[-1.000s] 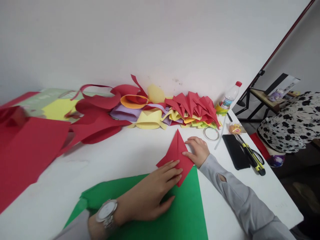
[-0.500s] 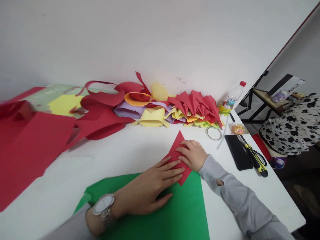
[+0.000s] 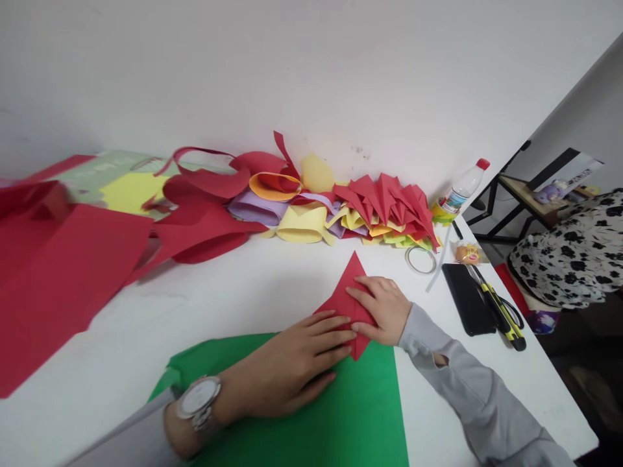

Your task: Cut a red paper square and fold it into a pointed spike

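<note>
A folded piece of red paper [image 3: 351, 280] with pointed corners lies partly on a green sheet [image 3: 360, 408] and partly on the white table. My left hand [image 3: 302, 360], with a watch at its wrist, rests flat across the lower left of the red paper, fingers stretched out. From the right, my right hand [image 3: 382, 311] presses on the paper's right side with its fingers spread and slightly bent. Parts of the folded paper are hidden beneath both hands. Its top point and bottom point show between and beyond the fingers.
Along the wall lie red paper shapes [image 3: 204, 220], a yellow paper tube [image 3: 302, 225] and stacked red folded pieces [image 3: 389, 201]. At right are a roll of tape [image 3: 421, 260], a bottle [image 3: 460, 188], a wrapped snack [image 3: 467, 253], a black phone [image 3: 467, 298] and a yellow-black cutter [image 3: 503, 314].
The camera view has shifted slightly. My right thumb now shows on the red paper's right edge, and my left fingers have slid a little toward the left.
</note>
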A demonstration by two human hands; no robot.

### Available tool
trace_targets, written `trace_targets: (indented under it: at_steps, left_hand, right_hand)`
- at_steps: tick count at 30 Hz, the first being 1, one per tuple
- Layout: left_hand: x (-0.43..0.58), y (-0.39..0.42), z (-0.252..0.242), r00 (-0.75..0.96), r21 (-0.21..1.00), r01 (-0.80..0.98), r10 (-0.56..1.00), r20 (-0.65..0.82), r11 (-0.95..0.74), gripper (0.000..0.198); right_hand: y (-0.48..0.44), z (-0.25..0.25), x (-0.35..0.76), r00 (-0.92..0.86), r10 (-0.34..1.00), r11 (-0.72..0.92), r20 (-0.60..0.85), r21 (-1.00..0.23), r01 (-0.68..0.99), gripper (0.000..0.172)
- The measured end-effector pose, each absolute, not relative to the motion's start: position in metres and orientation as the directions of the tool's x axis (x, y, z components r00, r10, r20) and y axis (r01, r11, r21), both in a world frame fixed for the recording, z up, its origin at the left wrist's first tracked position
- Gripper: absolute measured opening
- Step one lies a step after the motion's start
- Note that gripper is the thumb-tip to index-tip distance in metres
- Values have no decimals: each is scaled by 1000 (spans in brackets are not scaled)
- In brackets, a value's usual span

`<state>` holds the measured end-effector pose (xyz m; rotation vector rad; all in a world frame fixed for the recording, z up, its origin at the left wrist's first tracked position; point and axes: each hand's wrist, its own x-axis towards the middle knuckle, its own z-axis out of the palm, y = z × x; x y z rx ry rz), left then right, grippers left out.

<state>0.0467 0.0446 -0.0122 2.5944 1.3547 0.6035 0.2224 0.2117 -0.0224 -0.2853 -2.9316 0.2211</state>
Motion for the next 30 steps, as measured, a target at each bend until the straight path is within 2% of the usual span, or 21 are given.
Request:
trace_targets:
  at_steps: [5,11,17,21,25,30]
  left_hand:
    - [50,44,-7,517,319,758,822,240,-569,39]
    - [49,43,-12,456,259,801,831,319,-539,32]
    - [49,43,-10,452,247,819,847,279,-518,30]
    - [47,45,-16,417,206,846,851,319,-492,28]
    - [43,48,-27,277,158,922,887,369,-354,38]
    - [44,52,-30,252,151,941,927,277,-301,53]
  right_hand:
    - [213,-22,225,-972,188,974,138,-156,166,73]
    - [210,-19,227,-975,186,972,121,-167,165,97]
    - [204,-14,228,-972,198,966,129,-193,171,107]
    - [201,-12,227,-965,216,962,147,-202,184,115]
    - [201,-14,227,-960,225,961,166,-200,191,117]
    - [203,-19,228,-970,196,972,141,-162,173,112]
